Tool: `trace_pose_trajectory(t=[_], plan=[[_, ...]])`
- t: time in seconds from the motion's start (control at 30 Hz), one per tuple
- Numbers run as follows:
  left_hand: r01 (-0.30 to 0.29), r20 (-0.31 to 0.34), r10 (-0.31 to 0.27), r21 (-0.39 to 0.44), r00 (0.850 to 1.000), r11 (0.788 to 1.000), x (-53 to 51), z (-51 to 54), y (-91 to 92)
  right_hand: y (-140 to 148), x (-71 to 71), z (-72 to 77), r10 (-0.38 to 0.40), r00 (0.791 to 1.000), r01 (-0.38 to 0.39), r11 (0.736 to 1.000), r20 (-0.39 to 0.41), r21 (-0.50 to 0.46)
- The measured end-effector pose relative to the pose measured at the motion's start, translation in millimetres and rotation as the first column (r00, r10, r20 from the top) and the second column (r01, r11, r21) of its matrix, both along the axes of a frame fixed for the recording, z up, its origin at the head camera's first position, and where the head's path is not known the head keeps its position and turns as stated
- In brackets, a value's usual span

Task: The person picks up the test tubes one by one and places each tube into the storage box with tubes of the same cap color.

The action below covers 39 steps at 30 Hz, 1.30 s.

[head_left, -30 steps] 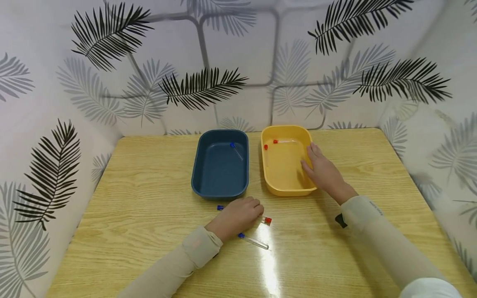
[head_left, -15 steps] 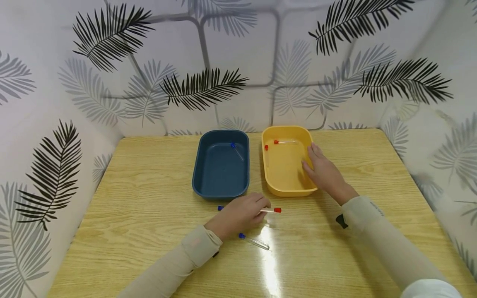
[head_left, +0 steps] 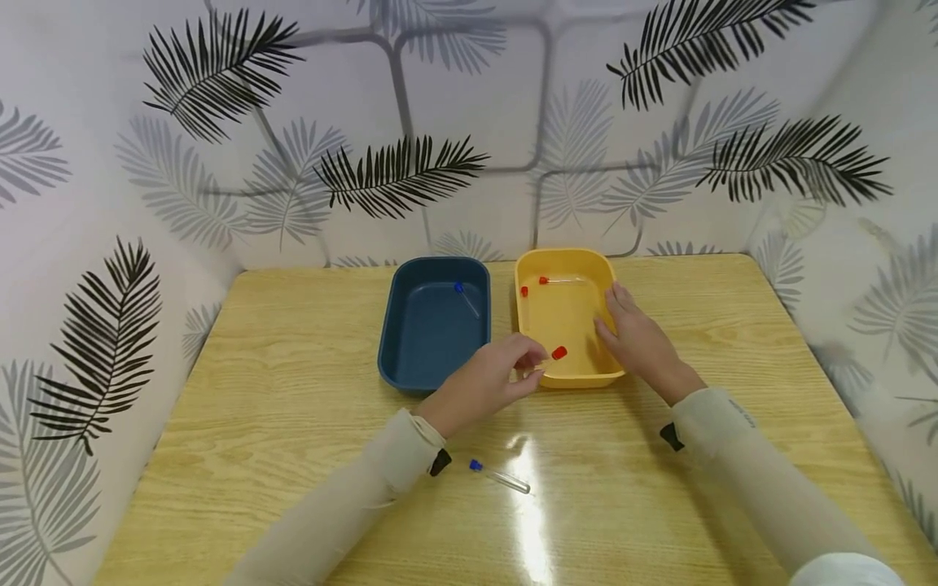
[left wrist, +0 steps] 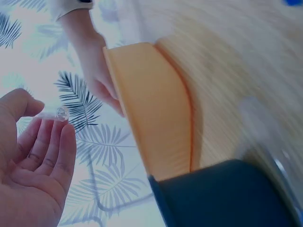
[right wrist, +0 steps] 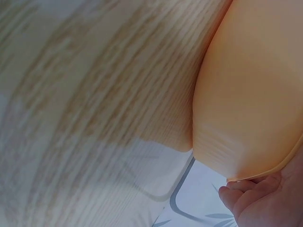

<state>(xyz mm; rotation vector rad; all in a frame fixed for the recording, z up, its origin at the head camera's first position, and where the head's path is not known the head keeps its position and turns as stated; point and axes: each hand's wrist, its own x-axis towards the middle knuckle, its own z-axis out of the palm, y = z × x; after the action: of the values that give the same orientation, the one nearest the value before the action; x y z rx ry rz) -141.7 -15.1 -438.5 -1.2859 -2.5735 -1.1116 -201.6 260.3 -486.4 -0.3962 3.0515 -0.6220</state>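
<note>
Nearest, on the tabletop [head_left: 293, 496], a blue-capped tube [head_left: 501, 478] is laid at seven o'clock from the yellow bin [head_left: 567, 321]; being round, it could be set rolling if it were brushed by the left sleeve [head_left: 396, 452]. At eight o'clock from that bin, a red-capped tube [head_left: 559, 352] is pinched between thumb and fingers of the left hand [head_left: 498, 376], its cap shown over the bin's near part. Because it is smooth, it could be let slip, or be knocked against the rim. Beside the dark blue bin [head_left: 425, 342], at nine o'clock, what seems another tube [left wrist: 267, 142] is blurred; it could be pushed by the wrist. At three o'clock, the yellow rim is touched by the right hand [head_left: 641, 338], fingers nearly straight; by uneven pressure the bin could be tilted, and the tubes inside [head_left: 563, 281] made to slide.
</note>
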Motion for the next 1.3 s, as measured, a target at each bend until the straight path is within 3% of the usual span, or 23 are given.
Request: trace_pose_trajectory(t=[0.13, 0.3, 0.53, 0.63, 0.77, 0.9, 1.0, 1.17, 1.23, 1.3], plan=[[-0.032, 0.161, 0.012, 0.123, 0.987, 0.992, -11.9, 4.4, 9.4, 0, 0.0, -1.1, -0.003, 1.0, 0.002, 1.0, 0.009, 0.009], [-0.112, 0.32, 0.034, 0.229, 0.947, 0.967, -32.3, 6.4, 22.7, 0, -1.5, -1.4, -0.014, 1.0, 0.014, 1.0, 0.003, 0.022], [-0.212, 0.509, 0.032, 0.3, 0.86, 0.93, -64.1, 4.2, 41.7, 2, -2.9, -3.0, -0.016, 1.0, 0.016, 1.0, 0.003, 0.022], [-0.257, 0.586, 0.016, 0.331, 0.81, 0.908, -74.6, 0.6, 50.7, 2, -2.6, -2.9, -0.017, 1.0, 0.017, 1.0, 0.009, 0.016], [-0.324, 0.681, -0.019, 0.372, 0.732, 0.87, -85.5, -4.0, 62.4, 2, -2.7, -2.2, -0.013, 1.0, 0.013, 1.0, -0.006, 0.022], [-0.378, 0.756, -0.042, 0.373, 0.653, 0.847, -96.3, -9.1, 73.1, 1, -2.7, -0.9, -0.014, 0.999, 0.015, 0.999, -0.031, 0.037], [-0.436, 0.823, -0.069, 0.367, 0.563, 0.822, -104.7, -14.2, 79.3, 1, -2.2, 0.1, -0.007, 0.999, 0.008, 1.0, -0.041, 0.027], [-0.535, 0.912, -0.132, 0.34, 0.389, 0.773, -113.6, -20.7, 86.7, 0, -1.5, 0.1, 0.001, 0.999, -0.001, 1.0, -0.038, 0.006], [-0.566, 0.931, -0.158, 0.329, 0.33, 0.756, -115.0, -22.7, 88.8, 0, -1.6, -0.6, -0.001, 0.999, 0.002, 1.0, -0.037, 0.008], [-0.587, 0.941, -0.174, 0.319, 0.291, 0.744, -116.2, -25.1, 91.0, 0, -1.9, -1.3, -0.003, 0.999, 0.003, 1.0, -0.037, 0.009]])
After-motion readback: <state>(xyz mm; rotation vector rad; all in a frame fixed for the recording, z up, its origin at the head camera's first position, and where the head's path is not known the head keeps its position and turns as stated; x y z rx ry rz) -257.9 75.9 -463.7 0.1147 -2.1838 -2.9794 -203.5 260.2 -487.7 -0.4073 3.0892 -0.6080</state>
